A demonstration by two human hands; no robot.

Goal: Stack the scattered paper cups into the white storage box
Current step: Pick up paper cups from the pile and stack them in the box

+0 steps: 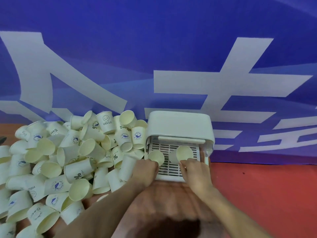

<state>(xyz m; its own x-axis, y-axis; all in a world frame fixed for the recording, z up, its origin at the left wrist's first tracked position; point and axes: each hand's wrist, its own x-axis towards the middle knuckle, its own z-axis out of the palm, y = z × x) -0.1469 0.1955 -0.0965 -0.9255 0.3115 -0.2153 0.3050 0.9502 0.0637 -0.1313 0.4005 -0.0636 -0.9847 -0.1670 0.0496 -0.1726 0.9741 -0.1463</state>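
Each hand grips one cup over the slatted tray of the white box [180, 124] — left hand [145, 170] its cup [156, 157], right hand [195, 172] the tilted cup [183, 154]. Better to set both upright, close together — the pile [68, 160] waits just beside

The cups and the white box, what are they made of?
The cups look like thin matte paper: pale cream insides, printed drawings and rolled rims. The white box looks like smooth, hard plastic with rounded moulded corners and a slotted tray, though that is a guess from its look.
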